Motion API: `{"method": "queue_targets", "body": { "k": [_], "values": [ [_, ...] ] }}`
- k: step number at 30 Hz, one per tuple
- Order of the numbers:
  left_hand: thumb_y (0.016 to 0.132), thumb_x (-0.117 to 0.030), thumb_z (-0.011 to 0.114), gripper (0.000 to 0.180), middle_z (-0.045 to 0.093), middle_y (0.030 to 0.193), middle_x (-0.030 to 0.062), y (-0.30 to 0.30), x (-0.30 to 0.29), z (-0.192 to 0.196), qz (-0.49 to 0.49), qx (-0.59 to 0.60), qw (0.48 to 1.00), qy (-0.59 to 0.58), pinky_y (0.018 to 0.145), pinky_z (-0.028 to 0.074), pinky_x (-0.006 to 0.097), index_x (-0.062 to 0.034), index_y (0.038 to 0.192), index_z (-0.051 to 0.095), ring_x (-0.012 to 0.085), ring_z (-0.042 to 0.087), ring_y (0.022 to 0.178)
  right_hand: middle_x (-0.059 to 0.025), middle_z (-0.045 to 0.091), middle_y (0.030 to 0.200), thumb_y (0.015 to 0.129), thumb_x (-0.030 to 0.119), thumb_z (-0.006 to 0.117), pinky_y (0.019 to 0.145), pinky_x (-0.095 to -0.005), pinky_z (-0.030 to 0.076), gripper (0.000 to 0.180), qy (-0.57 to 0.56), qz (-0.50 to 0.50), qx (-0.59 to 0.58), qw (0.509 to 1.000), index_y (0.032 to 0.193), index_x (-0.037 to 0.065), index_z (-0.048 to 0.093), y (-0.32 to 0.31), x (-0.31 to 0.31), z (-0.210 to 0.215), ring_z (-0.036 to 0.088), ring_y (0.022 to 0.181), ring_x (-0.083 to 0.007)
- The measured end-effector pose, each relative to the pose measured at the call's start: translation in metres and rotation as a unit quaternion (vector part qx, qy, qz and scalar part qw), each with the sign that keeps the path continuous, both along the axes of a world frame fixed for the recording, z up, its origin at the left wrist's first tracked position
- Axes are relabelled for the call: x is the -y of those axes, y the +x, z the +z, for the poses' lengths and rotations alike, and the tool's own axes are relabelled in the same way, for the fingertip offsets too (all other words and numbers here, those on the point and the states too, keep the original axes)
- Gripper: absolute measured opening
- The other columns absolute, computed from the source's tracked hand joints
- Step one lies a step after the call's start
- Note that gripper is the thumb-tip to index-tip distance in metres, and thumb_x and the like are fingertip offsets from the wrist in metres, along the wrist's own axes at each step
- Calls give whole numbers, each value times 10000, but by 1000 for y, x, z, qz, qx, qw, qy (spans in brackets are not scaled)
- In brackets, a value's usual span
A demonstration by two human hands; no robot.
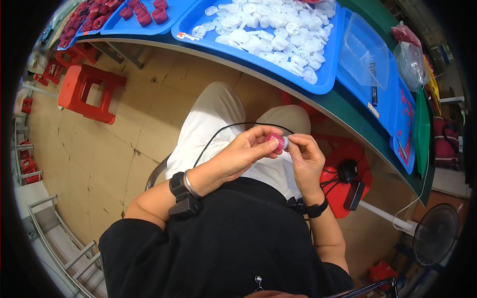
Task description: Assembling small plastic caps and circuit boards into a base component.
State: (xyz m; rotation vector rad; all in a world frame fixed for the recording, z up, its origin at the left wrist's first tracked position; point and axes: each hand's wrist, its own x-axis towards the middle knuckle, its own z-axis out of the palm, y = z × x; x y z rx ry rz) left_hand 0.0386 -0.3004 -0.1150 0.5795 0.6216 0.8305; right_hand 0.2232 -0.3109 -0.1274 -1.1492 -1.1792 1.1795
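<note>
Over my lap, my left hand [244,152] grips a small red cap [276,141] between thumb and fingers. My right hand [304,156] meets it from the right, its fingertips pinching a small white insert [285,142] against the open side of the cap. Both hands touch each other just in front of my light trousers. On the table ahead, a blue tray [328,79] holds several white round inserts [273,30], and another blue tray [117,26] at the far left holds several red caps [149,15].
A green-edged curved table [348,107] runs ahead and to the right. On it stand a clear plastic box [365,49] and plastic bags [410,57]. Red stools [89,92] stand on the floor at left. A fan [437,236] and a red stool with a black device [350,186] sit at right.
</note>
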Motion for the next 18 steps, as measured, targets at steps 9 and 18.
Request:
{"method": "queue_targets", "body": {
  "k": [9,18],
  "values": [
    [911,-87,638,324,616,1058,86,-2,-1,-4,10,-10,1000,-13,882,514,275,7,1200,526,149,624,984,-98,647,863,805,-45,692,676,-290,515,150,246,0,312,918,937,-10,630,0,-4,16,639,740,-181],
    [870,-82,682,373,598,1129,88,-11,-2,7,-1,-269,897,349,881,484,286,11,1194,521,145,598,1014,-69,639,878,911,79,622,740,-274,523,158,-253,187,-177,933,1047,3,594,22,-19,13,633,789,-139]
  ]
}}
